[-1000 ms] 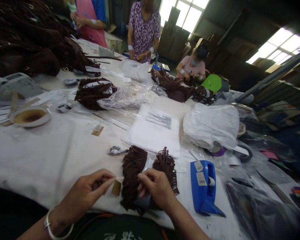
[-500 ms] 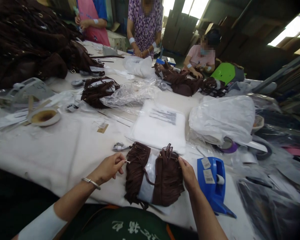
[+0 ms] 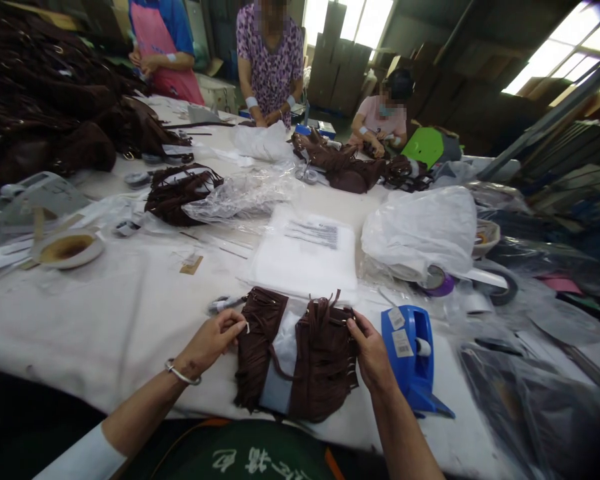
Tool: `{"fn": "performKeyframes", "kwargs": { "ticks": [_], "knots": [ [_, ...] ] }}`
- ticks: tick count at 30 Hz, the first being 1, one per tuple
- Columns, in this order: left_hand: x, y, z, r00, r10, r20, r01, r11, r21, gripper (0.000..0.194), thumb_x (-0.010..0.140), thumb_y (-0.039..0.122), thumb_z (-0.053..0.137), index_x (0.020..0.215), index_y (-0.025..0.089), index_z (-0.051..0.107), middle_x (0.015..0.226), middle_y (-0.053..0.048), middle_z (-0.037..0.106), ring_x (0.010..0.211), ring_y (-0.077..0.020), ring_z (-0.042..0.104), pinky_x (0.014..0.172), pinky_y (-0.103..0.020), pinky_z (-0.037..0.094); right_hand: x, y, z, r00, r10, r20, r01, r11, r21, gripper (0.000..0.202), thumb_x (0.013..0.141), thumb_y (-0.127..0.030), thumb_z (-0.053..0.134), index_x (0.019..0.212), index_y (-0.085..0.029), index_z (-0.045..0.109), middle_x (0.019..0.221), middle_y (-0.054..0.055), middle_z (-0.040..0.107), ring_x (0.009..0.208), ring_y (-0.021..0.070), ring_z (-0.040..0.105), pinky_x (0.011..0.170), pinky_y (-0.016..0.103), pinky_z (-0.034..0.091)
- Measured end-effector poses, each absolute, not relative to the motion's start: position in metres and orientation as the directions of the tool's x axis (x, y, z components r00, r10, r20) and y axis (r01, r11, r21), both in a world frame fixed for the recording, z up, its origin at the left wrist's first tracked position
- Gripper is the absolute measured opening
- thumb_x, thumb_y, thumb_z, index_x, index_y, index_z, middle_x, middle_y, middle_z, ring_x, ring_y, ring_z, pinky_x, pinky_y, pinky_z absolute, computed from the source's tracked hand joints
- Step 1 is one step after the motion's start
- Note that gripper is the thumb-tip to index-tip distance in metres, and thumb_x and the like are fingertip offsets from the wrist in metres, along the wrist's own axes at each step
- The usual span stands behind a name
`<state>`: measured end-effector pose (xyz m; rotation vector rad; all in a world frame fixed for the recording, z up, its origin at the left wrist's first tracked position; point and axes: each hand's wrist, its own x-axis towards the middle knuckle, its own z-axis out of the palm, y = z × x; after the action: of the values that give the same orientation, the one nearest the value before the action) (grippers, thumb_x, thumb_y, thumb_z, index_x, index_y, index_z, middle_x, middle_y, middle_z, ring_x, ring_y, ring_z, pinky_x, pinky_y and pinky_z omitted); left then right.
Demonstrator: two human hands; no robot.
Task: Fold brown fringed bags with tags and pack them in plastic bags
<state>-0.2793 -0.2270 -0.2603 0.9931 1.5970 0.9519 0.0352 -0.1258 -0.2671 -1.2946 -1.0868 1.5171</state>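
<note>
In front of me on the table lies a dark brown fringed bag (image 3: pixel 325 373), with a pale wrap (image 3: pixel 280 367) across its middle between two fringed parts. Its upper right edge, near small gold-coloured metal fittings, is gripped by my right hand (image 3: pixel 373 353), thumb on top. At the upper left of the bag, my left hand (image 3: pixel 213 343) pinches a small thin white piece (image 3: pixel 247 327) between thumb and fingertips. What that piece is, I cannot make out. A blue tape dispenser (image 3: pixel 397 373) stands just right of my right hand.
Beyond the bag lies a stack of white plastic bags (image 3: pixel 305 260). A bowl of brownish stuff (image 3: pixel 70 248) sits at left, near a large heap of brown bags (image 3: pixel 45 127). Rolls of tape (image 3: pixel 440 281) and clear plastic (image 3: pixel 515 393) cover the right. Several people work across the table.
My left hand has come closer, bringing the white piece over the bag's left edge. My right hand keeps its hold at the right edge. The whole view has shifted slightly.
</note>
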Motion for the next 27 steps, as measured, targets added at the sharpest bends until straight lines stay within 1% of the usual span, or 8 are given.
{"fn": "performKeyframes", "kwargs": {
  "ticks": [6, 11, 14, 19, 24, 27],
  "knots": [
    [-0.285, -0.239, -0.259, -0.181, 0.937, -0.299, 0.148, 0.326, 0.934, 0.031, 0.077, 0.047, 0.060, 0.087, 0.018, 0.055, 0.063, 0.001, 0.054, 0.054, -0.0140, 0.052, 0.044, -0.021, 0.037, 0.033, -0.132, -0.259, -0.114, 0.962, -0.248, -0.095, -0.259, -0.961, 0.053, 0.075, -0.042, 0.069, 0.123, -0.023, 0.057, 0.120, 0.004, 0.064, 0.115, 0.0249, 0.056, 0.102, 0.043, 0.042],
    [-0.285, -0.239, -0.249, -0.199, 0.943, -0.268, 0.136, 0.297, 0.945, 0.030, 0.078, 0.046, 0.060, 0.086, 0.017, 0.054, 0.064, 0.002, 0.054, 0.054, -0.0127, 0.051, 0.046, -0.021, 0.038, 0.030, -0.134, -0.259, -0.123, 0.953, -0.278, -0.147, -0.295, -0.944, 0.056, 0.075, -0.042, 0.069, 0.127, -0.025, 0.054, 0.120, 0.004, 0.064, 0.111, 0.0253, 0.059, 0.094, 0.041, 0.049],
    [-0.284, -0.238, -0.243, -0.197, 0.947, -0.255, 0.145, 0.285, 0.947, 0.030, 0.078, 0.045, 0.060, 0.086, 0.017, 0.053, 0.063, 0.002, 0.053, 0.055, -0.0126, 0.051, 0.047, -0.021, 0.038, 0.030, -0.135, -0.261, -0.108, 0.950, -0.294, -0.153, -0.308, -0.939, 0.056, 0.074, -0.041, 0.070, 0.126, -0.026, 0.054, 0.119, 0.004, 0.065, 0.112, 0.0247, 0.059, 0.093, 0.038, 0.050],
    [-0.285, -0.239, -0.243, -0.188, 0.952, -0.244, 0.154, 0.273, 0.950, 0.029, 0.079, 0.044, 0.059, 0.087, 0.017, 0.053, 0.069, 0.001, 0.054, 0.057, -0.0120, 0.052, 0.049, -0.021, 0.041, 0.031, -0.139, -0.260, -0.143, 0.937, -0.320, -0.192, -0.343, -0.919, 0.057, 0.075, -0.041, 0.069, 0.127, -0.025, 0.053, 0.112, 0.005, 0.068, 0.100, 0.0252, 0.065, 0.088, 0.040, 0.053],
    [-0.283, -0.242, -0.242, -0.153, 0.949, -0.275, 0.151, 0.297, 0.943, 0.030, 0.079, 0.045, 0.058, 0.086, 0.017, 0.052, 0.070, 0.001, 0.053, 0.058, -0.0132, 0.054, 0.047, -0.021, 0.041, 0.030, -0.135, -0.254, -0.133, 0.934, -0.332, -0.143, -0.350, -0.926, 0.055, 0.074, -0.043, 0.069, 0.124, -0.023, 0.056, 0.108, 0.005, 0.070, 0.095, 0.0257, 0.066, 0.082, 0.038, 0.055],
    [-0.278, -0.242, -0.242, -0.128, 0.945, -0.302, 0.163, 0.320, 0.933, 0.031, 0.078, 0.048, 0.057, 0.085, 0.018, 0.052, 0.072, 0.001, 0.054, 0.058, -0.0141, 0.055, 0.045, -0.021, 0.041, 0.032, -0.126, -0.260, -0.139, 0.939, -0.313, -0.058, -0.323, -0.944, 0.052, 0.076, -0.047, 0.064, 0.122, -0.023, 0.057, 0.108, 0.005, 0.070, 0.096, 0.0250, 0.066, 0.084, 0.038, 0.054]
  ]
}}
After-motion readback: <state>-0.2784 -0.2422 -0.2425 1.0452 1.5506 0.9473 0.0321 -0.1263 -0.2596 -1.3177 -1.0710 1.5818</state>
